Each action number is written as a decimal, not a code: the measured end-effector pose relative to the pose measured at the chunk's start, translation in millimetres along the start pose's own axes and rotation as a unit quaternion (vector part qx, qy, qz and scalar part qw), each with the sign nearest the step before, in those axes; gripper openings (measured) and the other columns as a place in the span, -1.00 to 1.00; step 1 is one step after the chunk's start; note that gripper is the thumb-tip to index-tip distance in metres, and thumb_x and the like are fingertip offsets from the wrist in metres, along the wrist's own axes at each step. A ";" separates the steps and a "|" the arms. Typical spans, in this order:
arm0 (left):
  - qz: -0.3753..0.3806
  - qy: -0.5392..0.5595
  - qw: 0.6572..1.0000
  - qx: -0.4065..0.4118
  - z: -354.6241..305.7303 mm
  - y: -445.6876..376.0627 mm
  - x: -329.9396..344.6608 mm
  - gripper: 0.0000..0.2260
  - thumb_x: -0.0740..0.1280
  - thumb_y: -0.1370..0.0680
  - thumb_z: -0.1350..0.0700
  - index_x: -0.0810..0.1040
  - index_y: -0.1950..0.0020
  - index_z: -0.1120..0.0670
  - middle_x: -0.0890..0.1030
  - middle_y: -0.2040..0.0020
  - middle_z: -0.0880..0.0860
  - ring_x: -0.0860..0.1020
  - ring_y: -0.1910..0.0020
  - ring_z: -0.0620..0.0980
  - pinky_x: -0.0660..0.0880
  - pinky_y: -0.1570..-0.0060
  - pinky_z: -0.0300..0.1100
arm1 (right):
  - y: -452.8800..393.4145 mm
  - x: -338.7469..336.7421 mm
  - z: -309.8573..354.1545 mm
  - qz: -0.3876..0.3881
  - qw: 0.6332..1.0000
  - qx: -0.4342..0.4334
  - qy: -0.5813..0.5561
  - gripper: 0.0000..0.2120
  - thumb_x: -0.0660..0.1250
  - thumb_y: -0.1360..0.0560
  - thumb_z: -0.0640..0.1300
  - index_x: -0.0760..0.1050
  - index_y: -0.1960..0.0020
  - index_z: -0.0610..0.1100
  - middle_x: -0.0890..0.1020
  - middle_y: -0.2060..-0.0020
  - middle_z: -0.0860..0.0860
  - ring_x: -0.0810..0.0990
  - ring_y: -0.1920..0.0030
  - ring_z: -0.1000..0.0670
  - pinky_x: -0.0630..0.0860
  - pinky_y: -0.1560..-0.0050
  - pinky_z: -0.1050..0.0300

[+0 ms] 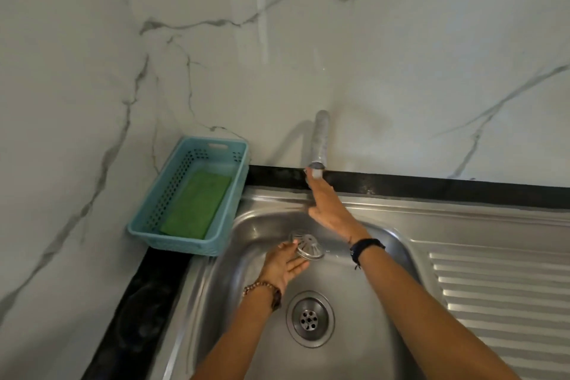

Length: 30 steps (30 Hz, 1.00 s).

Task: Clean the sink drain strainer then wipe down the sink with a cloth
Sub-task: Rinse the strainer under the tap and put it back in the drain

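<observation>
A round metal drain strainer is lifted above the steel sink, upside down and tilted. My left hand holds it by the rim, thumb on top and fingers underneath. My right hand reaches up with straight fingers to the tip of the tap at the back wall. The open drain hole lies in the basin floor below my left wrist. A green cloth or scouring pad lies in the blue basket.
A light blue perforated basket stands on the black counter edge left of the sink. A ribbed steel draining board extends to the right. Marble-patterned walls close the corner behind and to the left.
</observation>
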State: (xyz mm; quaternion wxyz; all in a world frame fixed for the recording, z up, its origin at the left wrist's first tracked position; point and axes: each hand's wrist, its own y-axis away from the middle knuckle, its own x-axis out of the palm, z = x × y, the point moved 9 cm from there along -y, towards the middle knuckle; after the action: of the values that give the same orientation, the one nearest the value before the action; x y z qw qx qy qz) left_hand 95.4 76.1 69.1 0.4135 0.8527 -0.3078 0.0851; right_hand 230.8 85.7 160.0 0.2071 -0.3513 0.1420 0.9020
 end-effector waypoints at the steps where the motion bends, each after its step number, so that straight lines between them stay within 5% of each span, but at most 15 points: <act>1: 0.009 -0.006 1.000 -0.009 -1.2 -3.4 2.7 -0.95 0.25 -0.56 0.21 0.46 0.00 0.16 0.53 -0.18 0.23 0.53 -0.04 0.10 0.50 0.00 -0.11 | -2.3 -3.3 -0.2 -0.001 0.999 -0.011 0.050 -0.16 0.27 -0.43 -0.38 -0.12 -0.55 -0.10 0.15 -0.51 -0.15 0.21 -0.48 -0.16 0.18 -0.47 -0.19; 3: 0.024 -0.014 0.999 -0.023 -4.9 -9.8 8.3 -0.98 0.25 -0.56 0.22 0.46 0.04 0.15 0.52 -0.20 0.24 0.51 -0.09 0.13 0.46 -0.10 -0.07 | -4.9 -11.7 3.9 -0.017 0.993 -0.034 0.109 -0.23 0.32 -0.44 -0.34 0.03 -0.53 -0.12 0.21 -0.48 -0.16 0.28 -0.44 -0.17 0.26 -0.43 -0.17; 5: 0.029 -0.026 0.999 -0.033 -8.1 -15.8 12.3 -0.94 0.23 -0.57 0.22 0.46 -0.01 0.18 0.53 -0.16 0.21 0.52 -0.14 0.15 0.46 -0.12 -0.08 | 4.0 -23.0 4.9 -0.091 0.993 -0.020 0.065 -0.37 0.30 -0.47 -0.35 0.19 -0.48 -0.13 0.27 -0.42 -0.17 0.33 -0.38 -0.15 0.33 -0.37 0.06; 8: 0.034 -0.005 0.998 -0.060 -5.2 -21.3 12.6 -0.93 0.21 -0.58 0.24 0.47 0.00 0.18 0.57 0.00 0.14 0.56 0.05 0.06 0.51 -0.01 -0.09 | 41.0 -19.8 -24.0 -0.220 0.966 0.114 -0.070 -0.60 0.23 -0.53 -0.30 0.33 -0.36 -0.19 0.39 -0.33 -0.16 0.41 -0.30 -0.12 0.36 -0.24 0.18; 11: 0.058 0.028 0.995 -0.079 1.0 -21.4 8.6 -0.92 0.20 -0.58 0.25 0.47 0.00 0.16 0.58 0.08 0.14 0.55 0.12 0.04 0.51 0.10 -0.12 | 67.0 20.1 -45.1 -0.152 0.937 0.218 -0.225 -0.73 0.21 -0.58 -0.12 0.42 -0.24 -0.18 0.55 -0.18 -0.16 0.56 -0.07 -0.06 0.52 -0.04 0.18; 13: 0.060 0.028 0.996 -0.061 0.3 -21.2 0.6 -0.91 0.20 -0.58 0.27 0.47 -0.03 0.16 0.58 0.06 0.15 0.56 0.09 0.06 0.51 0.06 -0.12 | 75.1 33.2 -42.6 -0.130 0.923 0.222 -0.286 -0.81 0.18 -0.58 -0.03 0.48 -0.07 -0.11 0.60 -0.04 -0.10 0.57 0.08 0.05 0.45 0.18 0.32; 15: 0.061 -0.019 0.998 0.003 -8.0 -23.1 -6.4 -0.90 0.19 -0.58 0.28 0.46 -0.03 0.14 0.57 0.03 0.13 0.54 0.04 0.05 0.49 0.01 -0.15 | 81.1 38.4 -48.3 -0.143 0.900 0.230 -0.343 -0.78 0.15 -0.57 0.07 0.49 0.06 -0.03 0.60 0.07 -0.02 0.55 0.10 0.07 0.42 0.19 0.26; 18: 0.058 -0.205 0.966 0.145 -27.7 -17.2 -7.1 -0.88 0.22 -0.55 0.30 0.50 -0.05 0.19 0.54 0.00 0.13 0.49 -0.01 0.01 0.44 0.03 -0.33 | 87.4 63.7 -70.4 -0.113 0.823 0.314 -0.459 -0.77 0.18 -0.56 0.11 0.44 0.04 -0.05 0.55 0.10 -0.09 0.55 0.04 -0.13 0.56 0.07 0.03; 21: 0.079 -0.306 0.928 0.198 -32.2 -11.9 -0.7 -0.79 0.26 -0.51 0.36 0.58 -0.10 0.21 0.59 0.00 0.08 0.52 0.01 -0.07 0.41 0.06 -0.48 | 86.0 83.8 -80.6 -0.116 0.731 0.353 -0.573 -0.84 0.17 -0.58 -0.22 0.43 -0.03 -0.32 0.57 0.09 -0.31 0.60 0.14 -0.21 0.65 0.28 0.08; 23: 0.064 -0.245 0.953 0.165 -29.9 -10.4 -5.3 -0.68 0.22 -0.48 0.43 0.56 -0.14 0.16 0.58 -0.01 0.09 0.53 0.08 -0.07 0.46 0.10 -0.40 | 81.7 86.5 -81.2 -0.110 0.746 0.341 -0.561 -0.84 0.14 -0.58 -0.31 0.44 -0.08 -0.36 0.60 0.06 -0.29 0.62 0.11 -0.17 0.66 0.31 0.16; 26: 0.003 -0.009 0.999 0.036 -8.0 -12.2 -24.9 -0.64 0.14 -0.48 0.47 0.48 -0.17 0.15 0.58 0.02 0.16 0.55 0.07 0.06 0.50 0.02 -0.15 | 79.4 75.8 -70.4 -0.120 0.804 0.302 -0.498 -0.81 0.14 -0.55 -0.39 0.46 -0.06 -0.22 0.61 0.08 -0.16 0.62 0.08 -0.09 0.60 0.27 0.19; 30: -0.005 0.017 1.000 0.009 1.3 -7.1 -26.6 -0.75 0.16 -0.55 0.38 0.49 -0.16 0.20 0.61 0.00 0.21 0.57 0.02 0.14 0.54 0.12 -0.14 | 81.2 56.5 -58.8 -0.156 0.840 0.205 -0.478 -0.71 0.18 -0.48 -0.46 0.52 -0.03 -0.15 0.64 0.05 -0.11 0.59 0.01 -0.08 0.54 0.10 0.13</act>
State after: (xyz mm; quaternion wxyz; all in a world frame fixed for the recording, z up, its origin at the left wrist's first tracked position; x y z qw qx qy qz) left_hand 78.3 90.5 52.9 0.4115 0.8561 -0.2961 0.1001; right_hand 188.4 6.6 88.0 0.4543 0.1562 0.1502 0.8641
